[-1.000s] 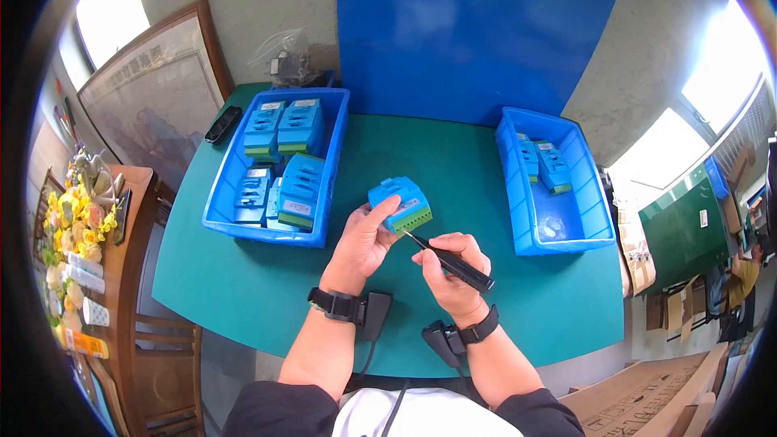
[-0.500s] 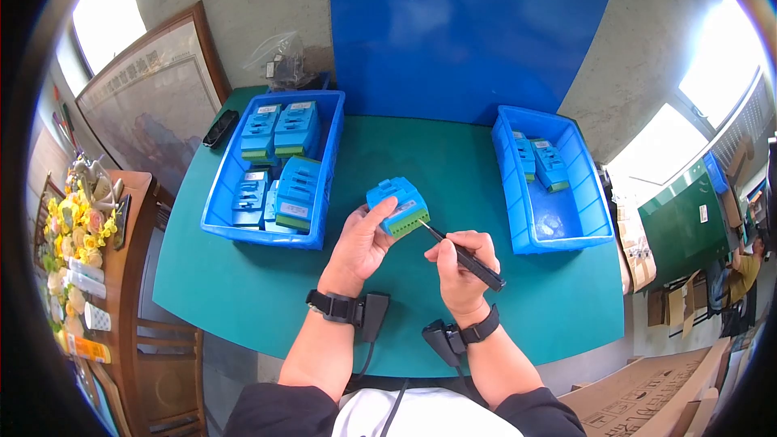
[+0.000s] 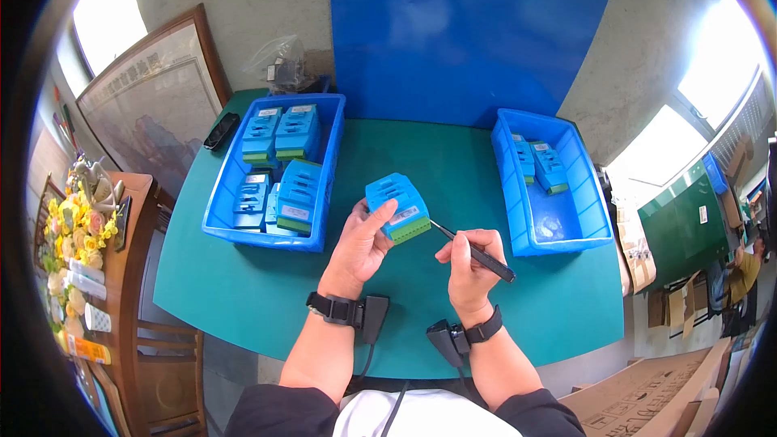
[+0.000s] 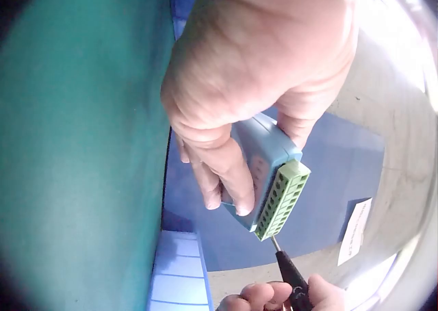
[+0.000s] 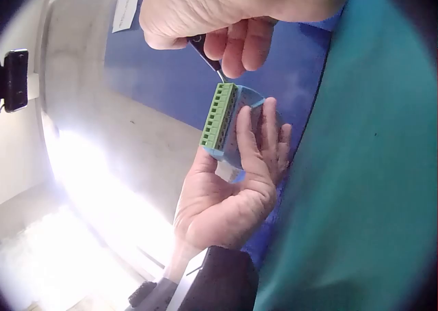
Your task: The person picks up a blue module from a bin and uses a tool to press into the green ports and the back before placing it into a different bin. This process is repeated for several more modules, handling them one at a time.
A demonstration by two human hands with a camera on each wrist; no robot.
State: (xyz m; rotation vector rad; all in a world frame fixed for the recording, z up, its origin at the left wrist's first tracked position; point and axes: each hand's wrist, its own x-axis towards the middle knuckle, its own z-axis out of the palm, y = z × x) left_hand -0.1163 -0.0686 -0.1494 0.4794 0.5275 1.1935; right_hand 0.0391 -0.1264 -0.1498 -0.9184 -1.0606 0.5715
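Observation:
My left hand [image 3: 356,249] holds a blue plastic module [image 3: 392,191] above the table, thumb on its labelled top face. Along the module's near edge runs a green terminal block [image 4: 282,200] with a row of square openings. A black-handled screwdriver [image 3: 494,266] is in my right hand [image 3: 471,273], pinched between thumb and fingers. Its thin metal tip points at the right end of the terminal block; in the right wrist view the screwdriver shaft [image 5: 221,74] overlaps that end. The left fingers [image 5: 252,143] lie spread along the module's underside.
A blue bin [image 3: 212,225] with several similar modules stands at the left of the green table [image 3: 388,332]. Another blue bin [image 3: 558,246] at the right holds two modules. A black object [image 3: 221,131] lies near the left edge, and a bag of parts [image 3: 285,69] sits behind.
The screwdriver has moved right along the terminal block, its tip drawing off the block's face to its right end. The left hand has tipped the module slightly, showing more of its top.

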